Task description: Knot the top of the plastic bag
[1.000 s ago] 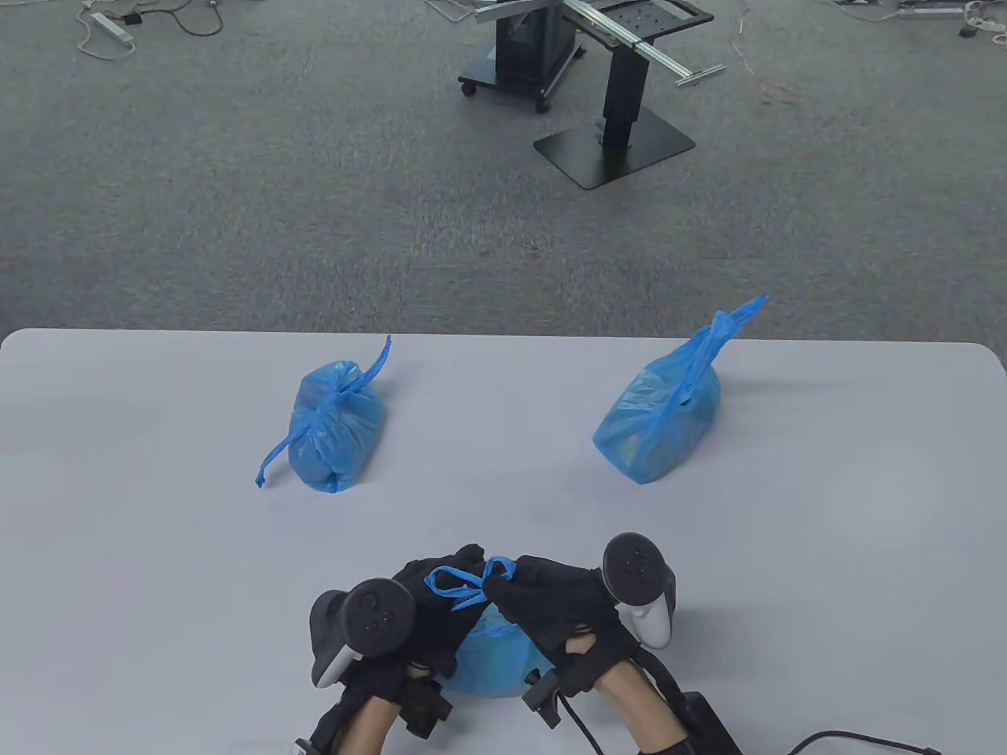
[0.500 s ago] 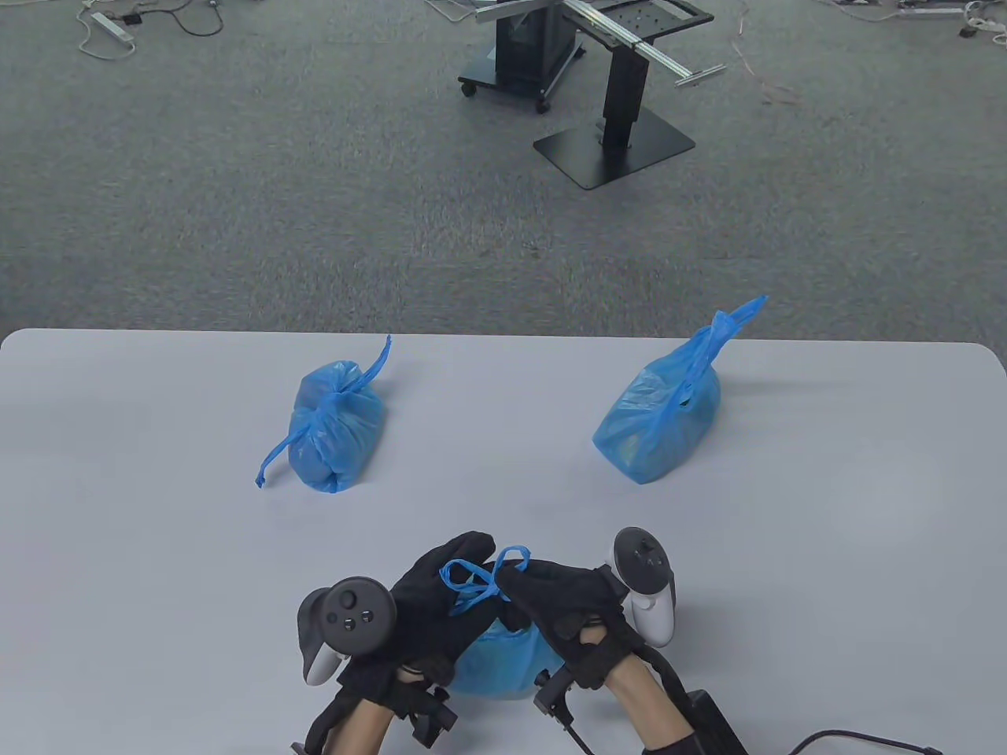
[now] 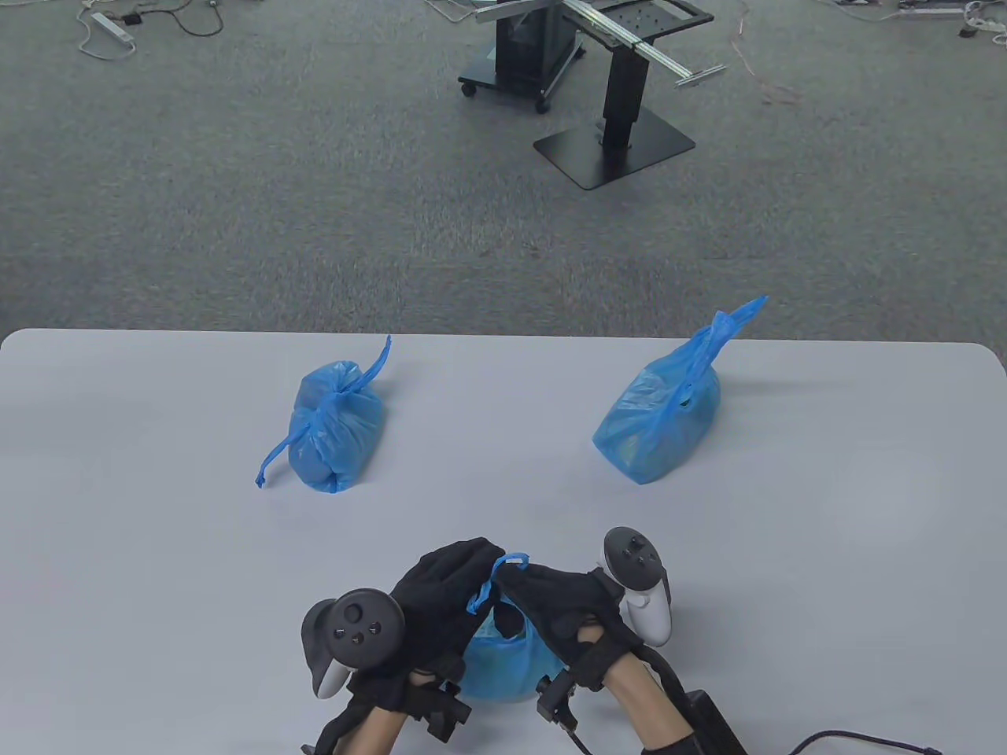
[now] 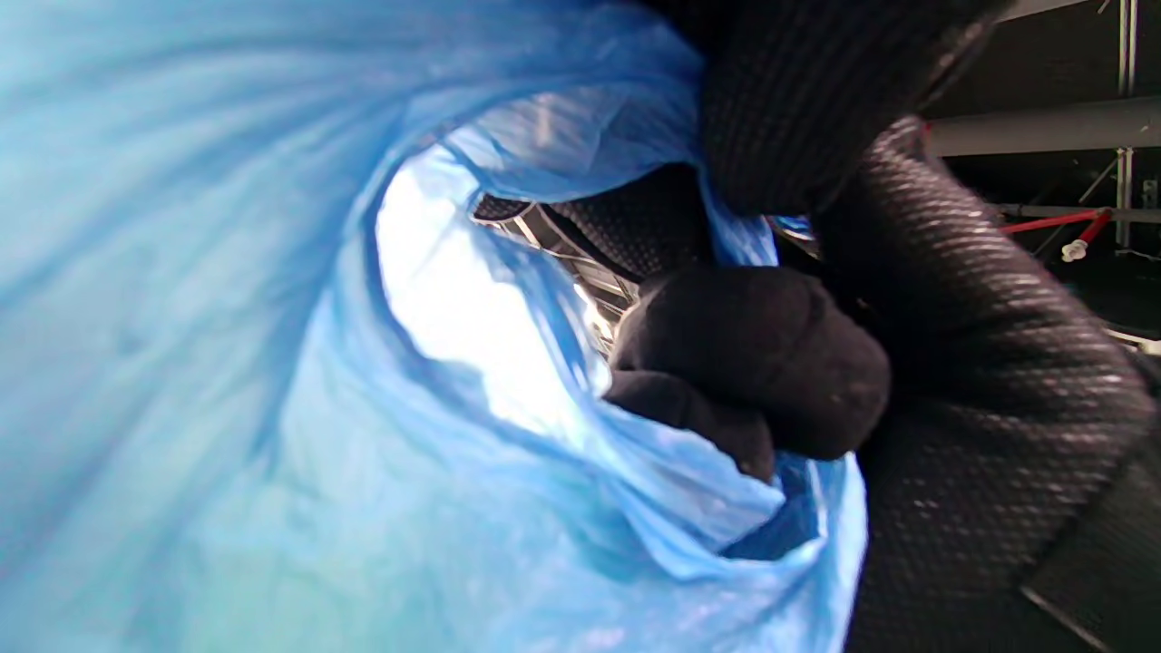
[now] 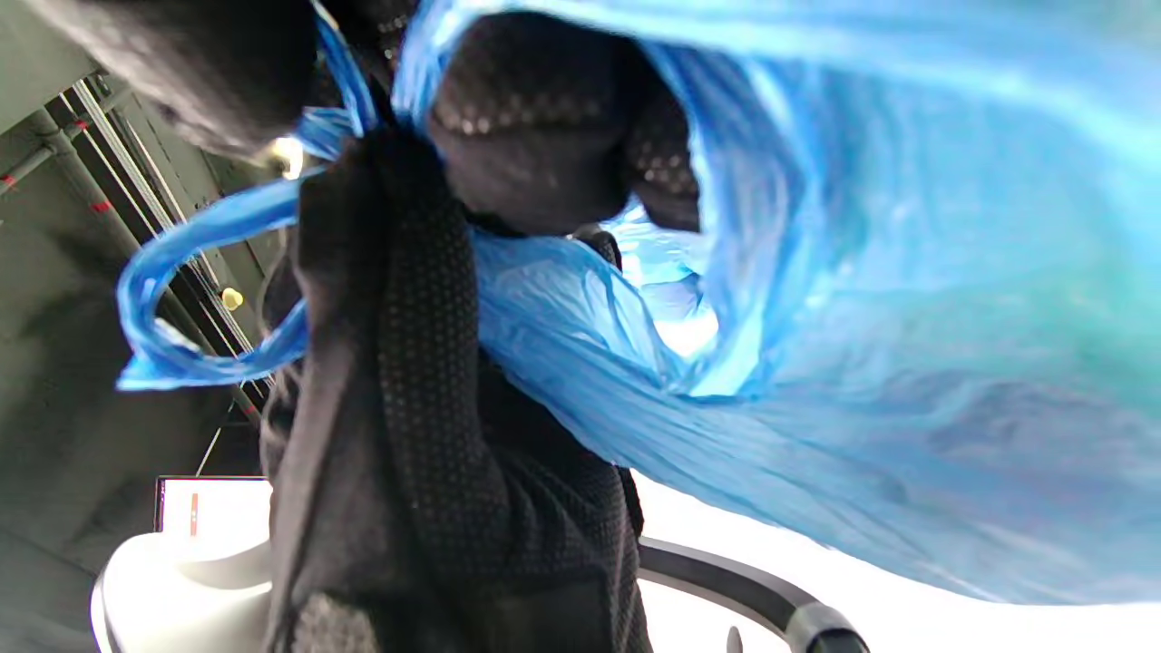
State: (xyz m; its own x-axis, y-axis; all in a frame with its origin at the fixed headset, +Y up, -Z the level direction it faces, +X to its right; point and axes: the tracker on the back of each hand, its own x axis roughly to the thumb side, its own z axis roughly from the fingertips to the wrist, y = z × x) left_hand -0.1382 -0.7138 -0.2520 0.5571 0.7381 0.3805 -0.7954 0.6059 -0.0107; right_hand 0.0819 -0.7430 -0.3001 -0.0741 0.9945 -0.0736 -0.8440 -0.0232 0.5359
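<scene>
A small blue plastic bag sits at the table's front edge between my two hands. My left hand and right hand meet above it and both grip its twisted handle strips. A short blue loop sticks up between the fingertips. In the left wrist view my fingers pinch the bag's film beside an opening. In the right wrist view my fingers hold a blue handle loop against the bag.
Two other blue bags lie farther back on the white table: one at the left with loose tails, one at the right with its top pointing up and away. A black cable runs off the bottom right.
The hands have closed together over the bag. The handle loops that stood open between the fingers have been drawn down, leaving one small loop showing. The left hand has rolled slightly inward.
</scene>
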